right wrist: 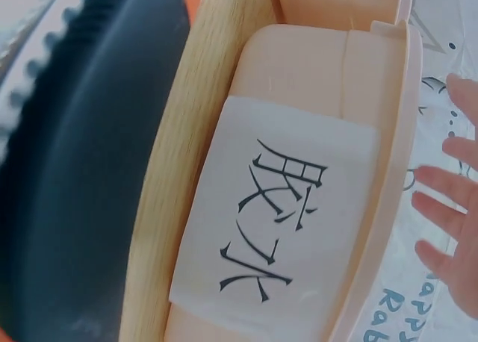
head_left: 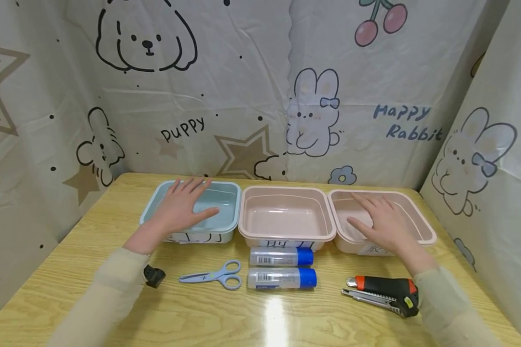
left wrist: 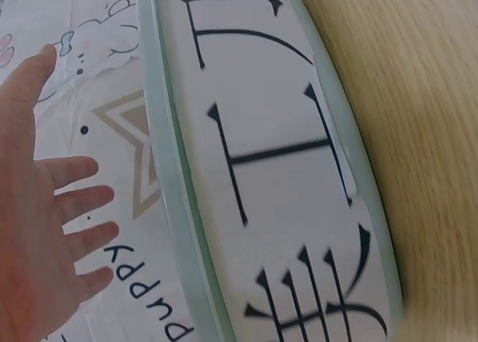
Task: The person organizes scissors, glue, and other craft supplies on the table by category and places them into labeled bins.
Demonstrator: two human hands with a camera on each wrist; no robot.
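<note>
My left hand [head_left: 180, 207], fingers spread, is held over the light-blue bin [head_left: 226, 205] on the left. Above the right-hand pink bin [head_left: 410, 212], my right hand [head_left: 382, 224] is also spread and holds nothing. A middle pink bin [head_left: 286, 217] stands between them. In front of the bins lie light-blue scissors [head_left: 219, 276], two clear glue tubes with blue caps [head_left: 278, 278], a black and red utility knife [head_left: 386, 285] and a silver one [head_left: 371, 299] beside it. The right wrist view shows a label [right wrist: 276, 215] with Chinese characters on the right bin.
The three bins stand in a row along the back of the wooden table [head_left: 191, 318]. Printed cloth [head_left: 243, 62] hangs behind and at both sides. A black wrist device [head_left: 154, 276] shows beside the left sleeve. In the left wrist view the blue bin's front label [left wrist: 284, 155] is visible.
</note>
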